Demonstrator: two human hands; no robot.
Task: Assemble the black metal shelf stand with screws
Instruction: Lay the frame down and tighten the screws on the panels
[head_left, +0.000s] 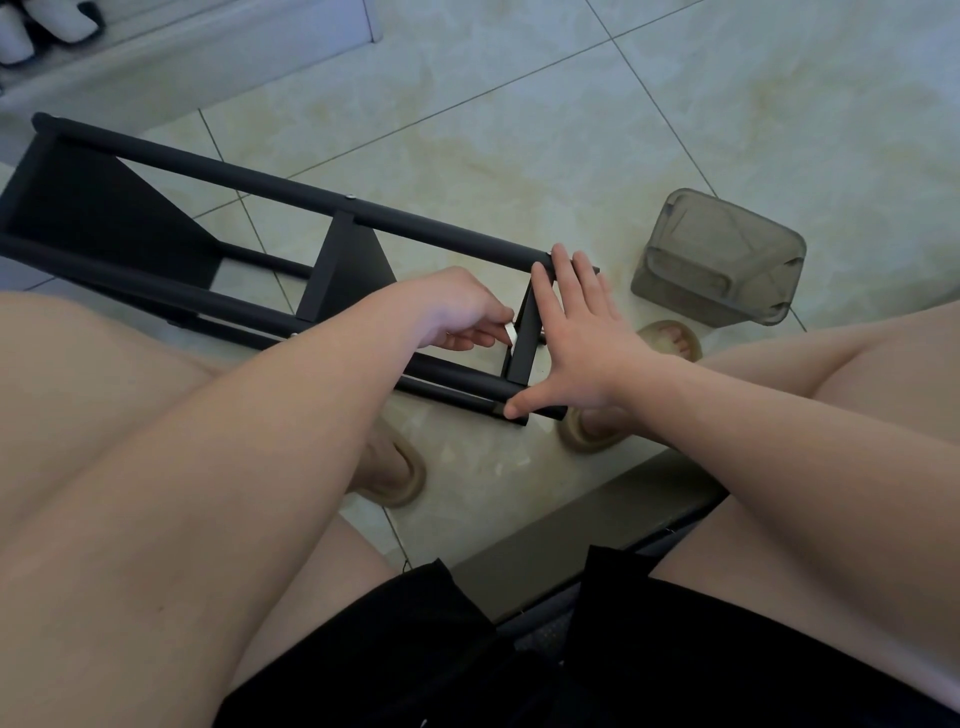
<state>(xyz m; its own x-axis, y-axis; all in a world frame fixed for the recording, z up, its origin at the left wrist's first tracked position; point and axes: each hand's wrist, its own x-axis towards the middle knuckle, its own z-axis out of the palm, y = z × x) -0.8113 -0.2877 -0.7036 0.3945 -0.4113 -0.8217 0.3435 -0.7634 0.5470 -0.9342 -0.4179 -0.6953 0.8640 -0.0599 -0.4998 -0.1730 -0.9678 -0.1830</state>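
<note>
Gleaming tile floor (519, 130), blk stand (208, 171)

Dim, cool, even light; soft shadows beneath the black shelf stand (345, 270). Beyond it the seams of the floor tiles (727, 130) bow (wide-angle lens), slightly soft.

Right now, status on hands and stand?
Left hand pinching small silver piece at end panel. Right hand flat, bracing shelf stand. Grey container nearby, apart.
</note>
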